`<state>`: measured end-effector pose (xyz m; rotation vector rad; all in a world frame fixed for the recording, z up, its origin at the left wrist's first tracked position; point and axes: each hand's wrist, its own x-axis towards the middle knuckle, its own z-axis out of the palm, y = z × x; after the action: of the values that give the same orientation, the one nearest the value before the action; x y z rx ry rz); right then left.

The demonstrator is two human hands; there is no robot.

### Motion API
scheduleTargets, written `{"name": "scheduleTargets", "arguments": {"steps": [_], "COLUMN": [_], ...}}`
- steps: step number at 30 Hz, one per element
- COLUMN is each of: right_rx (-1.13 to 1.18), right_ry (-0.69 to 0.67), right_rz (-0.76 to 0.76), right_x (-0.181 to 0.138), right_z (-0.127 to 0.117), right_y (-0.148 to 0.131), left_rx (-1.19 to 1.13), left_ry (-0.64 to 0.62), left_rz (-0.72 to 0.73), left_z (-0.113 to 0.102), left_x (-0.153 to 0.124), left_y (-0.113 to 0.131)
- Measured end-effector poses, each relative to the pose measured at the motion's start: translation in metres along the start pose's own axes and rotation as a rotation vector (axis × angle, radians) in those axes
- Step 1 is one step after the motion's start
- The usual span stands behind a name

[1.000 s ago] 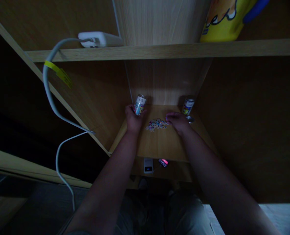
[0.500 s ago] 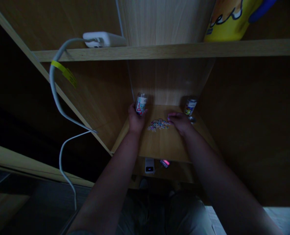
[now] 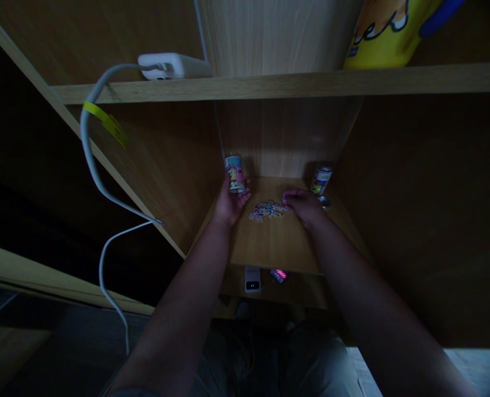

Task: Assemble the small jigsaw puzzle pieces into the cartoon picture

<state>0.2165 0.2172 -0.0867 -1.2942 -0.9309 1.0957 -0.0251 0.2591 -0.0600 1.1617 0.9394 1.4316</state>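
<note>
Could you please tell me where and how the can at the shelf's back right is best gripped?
Grip the can around its middle, probably from its left: it looks upright and round, with the cabinet wall close on its right.

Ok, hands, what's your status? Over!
Left hand gripping cartoon canister. Right hand beside pile of small pieces, seemingly pinching one. Second canister stands farther back, to the right.

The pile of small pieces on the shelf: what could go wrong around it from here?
The loose pile of small pieces might scatter if the right hand, close by its edge, brushes it. The printed container in the left hand could slip and drop near the pile, as some fingers look spread rather than wrapped around it.
</note>
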Motion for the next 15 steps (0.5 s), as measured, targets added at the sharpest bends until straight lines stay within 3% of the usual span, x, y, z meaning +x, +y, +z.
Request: {"name": "scheduleTargets", "arguments": {"steps": [4,6,12,15], "right_rx": [-0.005,-0.008,-0.026,-0.045], "right_ry": [0.007,0.005,0.004,0.008], "right_rz": [0.005,0.006,-0.001,-0.017], "right_x": [0.0,-0.001,-0.005,-0.006], "right_z": [0.001,0.001,0.001,0.002], "right_y": [-0.001,-0.002,-0.005,-0.006], "left_rx": [-0.476,-0.558,-0.505,-0.379], "left_ry": [-0.125,-0.138,-0.149,-0.127], "left_rz": [-0.233,-0.275,-0.3,-0.245], "left_z": [0.002,0.004,0.007,0.006], "left_x": [-0.008,-0.011,-0.013,-0.01], "left_y": [0.014,0.018,0.018,0.012]}}
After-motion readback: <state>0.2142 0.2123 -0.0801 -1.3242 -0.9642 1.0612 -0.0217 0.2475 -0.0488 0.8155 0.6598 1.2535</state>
